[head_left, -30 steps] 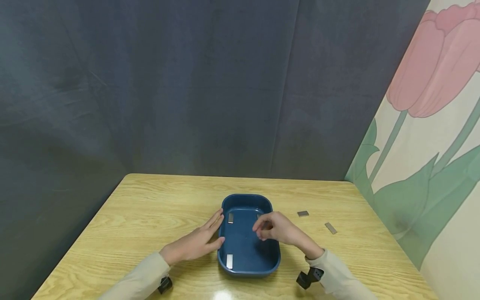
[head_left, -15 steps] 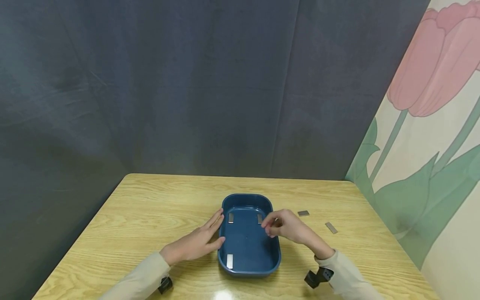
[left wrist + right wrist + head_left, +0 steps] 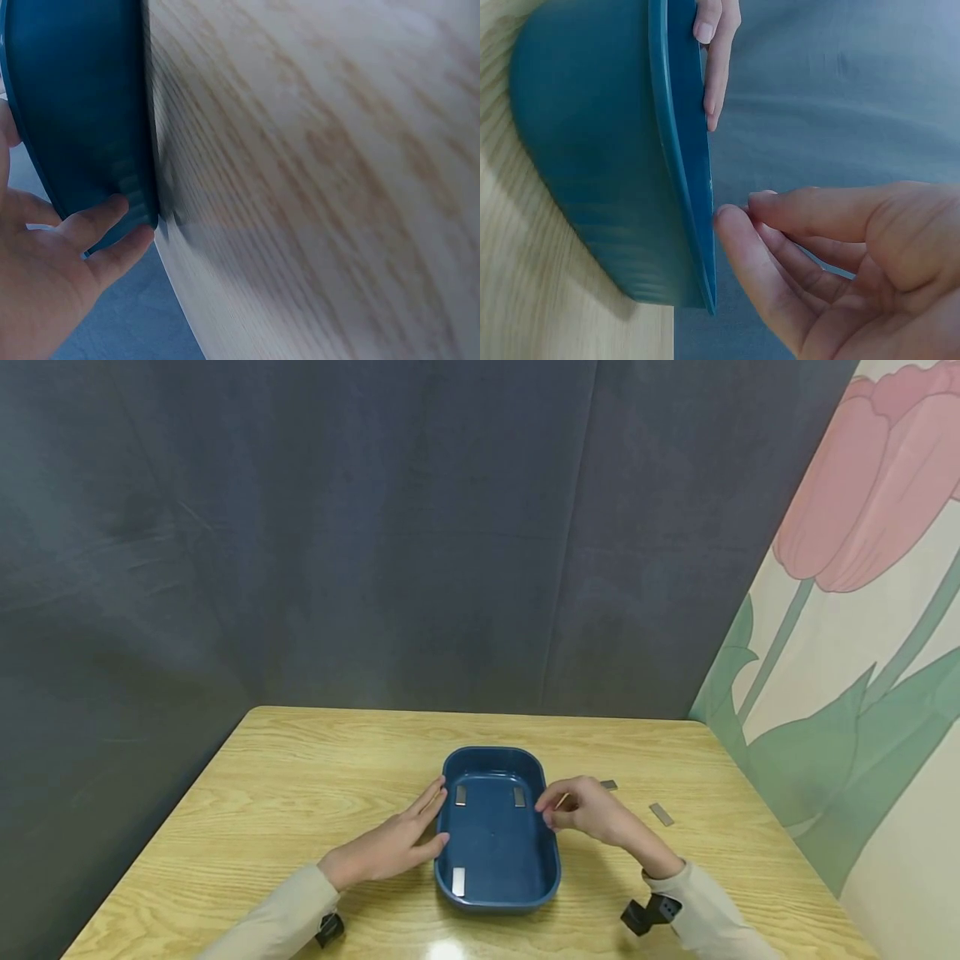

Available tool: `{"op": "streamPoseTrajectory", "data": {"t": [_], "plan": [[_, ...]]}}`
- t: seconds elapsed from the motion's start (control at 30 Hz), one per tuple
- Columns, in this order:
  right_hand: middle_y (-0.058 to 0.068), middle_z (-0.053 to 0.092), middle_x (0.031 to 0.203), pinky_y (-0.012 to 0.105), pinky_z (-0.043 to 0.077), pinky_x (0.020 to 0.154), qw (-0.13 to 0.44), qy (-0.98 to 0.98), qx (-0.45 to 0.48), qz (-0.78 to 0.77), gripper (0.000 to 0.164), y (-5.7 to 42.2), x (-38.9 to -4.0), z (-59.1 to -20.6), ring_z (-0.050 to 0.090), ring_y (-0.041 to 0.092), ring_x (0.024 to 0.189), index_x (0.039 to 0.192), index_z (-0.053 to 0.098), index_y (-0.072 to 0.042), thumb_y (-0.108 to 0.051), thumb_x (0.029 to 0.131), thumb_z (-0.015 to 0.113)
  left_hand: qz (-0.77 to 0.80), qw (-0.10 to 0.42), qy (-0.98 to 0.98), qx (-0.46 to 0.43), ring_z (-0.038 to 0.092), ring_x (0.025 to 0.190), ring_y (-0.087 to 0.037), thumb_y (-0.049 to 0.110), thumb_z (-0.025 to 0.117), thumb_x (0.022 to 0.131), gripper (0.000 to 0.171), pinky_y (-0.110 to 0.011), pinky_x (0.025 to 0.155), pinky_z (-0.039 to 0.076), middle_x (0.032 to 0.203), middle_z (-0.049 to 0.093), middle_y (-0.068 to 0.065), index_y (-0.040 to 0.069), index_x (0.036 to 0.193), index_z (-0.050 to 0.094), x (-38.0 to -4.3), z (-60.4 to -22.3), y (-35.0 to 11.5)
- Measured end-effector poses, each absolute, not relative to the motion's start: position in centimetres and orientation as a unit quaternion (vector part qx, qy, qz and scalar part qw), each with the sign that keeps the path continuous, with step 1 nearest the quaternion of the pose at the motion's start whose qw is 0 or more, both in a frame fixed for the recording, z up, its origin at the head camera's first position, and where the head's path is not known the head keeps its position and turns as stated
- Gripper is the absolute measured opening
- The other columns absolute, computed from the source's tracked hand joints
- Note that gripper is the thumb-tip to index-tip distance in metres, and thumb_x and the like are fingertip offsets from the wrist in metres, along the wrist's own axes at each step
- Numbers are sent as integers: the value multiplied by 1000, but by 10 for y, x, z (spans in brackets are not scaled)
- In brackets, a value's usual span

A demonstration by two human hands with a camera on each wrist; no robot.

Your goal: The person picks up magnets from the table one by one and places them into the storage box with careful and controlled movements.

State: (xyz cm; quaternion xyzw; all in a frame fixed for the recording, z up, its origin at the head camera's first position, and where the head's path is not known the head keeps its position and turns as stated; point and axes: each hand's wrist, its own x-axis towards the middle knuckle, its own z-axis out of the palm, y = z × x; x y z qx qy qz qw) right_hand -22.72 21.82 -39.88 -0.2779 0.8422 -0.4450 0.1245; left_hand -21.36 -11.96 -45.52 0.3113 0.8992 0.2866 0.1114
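Note:
A deep blue rectangular plastic bin point(image 3: 491, 852) with rounded corners stands on the table. My left hand point(image 3: 390, 845) rests its extended fingers against the bin's left side; the left wrist view shows the fingertips point(image 3: 112, 206) on the outer wall. My right hand point(image 3: 588, 814) is over the right rim, fingers bent, thumb and forefinger tips close together with nothing visible between them. Inside the bin lie small flat silvery rectangles: one at the far left point(image 3: 461, 796), a second piece at the far right point(image 3: 519, 797) and a brighter piece at the near left point(image 3: 458, 882).
On the wood-grain table point(image 3: 315, 777), right of the bin, lies another small grey rectangle point(image 3: 662, 814). A similar piece point(image 3: 609, 785) is partly covered by my right hand. A dark curtain point(image 3: 375, 568) hangs behind the table, and a tulip-painted wall point(image 3: 862, 693) rises at the right.
My right hand has moved right, from over the bin's inside to its right rim, uncovering the far-right rectangle. My left hand and the bin have stayed put.

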Motion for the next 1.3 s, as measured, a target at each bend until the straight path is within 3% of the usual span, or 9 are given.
{"op": "streamPoseTrajectory", "data": {"t": [0.7, 0.87, 1.3], "plan": [[8, 66, 85, 36, 59, 68, 116, 847, -251, -455, 11, 238, -231, -400, 64, 20, 72, 100, 70, 6, 6, 91, 65, 283, 110, 900, 312, 30, 142, -30, 44, 41, 106, 72, -53, 111, 31, 166, -9, 0, 6, 159, 11, -214, -456, -119], [7, 66, 84, 41, 58, 67, 113, 855, -242, -445, 9, 245, -234, -405, 64, 19, 70, 98, 70, 6, 6, 90, 65, 283, 111, 901, 309, 28, 143, -31, 45, 41, 106, 72, -53, 111, 32, 166, -9, 0, 6, 159, 11, -213, -456, -119], [9, 66, 84, 40, 58, 67, 109, 859, -226, -447, 13, 259, -233, -408, 63, 19, 71, 97, 71, 4, 10, 87, 63, 283, 108, 900, 312, 26, 144, -32, 44, 41, 106, 72, -51, 112, 31, 166, -9, 0, 5, 159, 12, -213, -456, -119]]}}
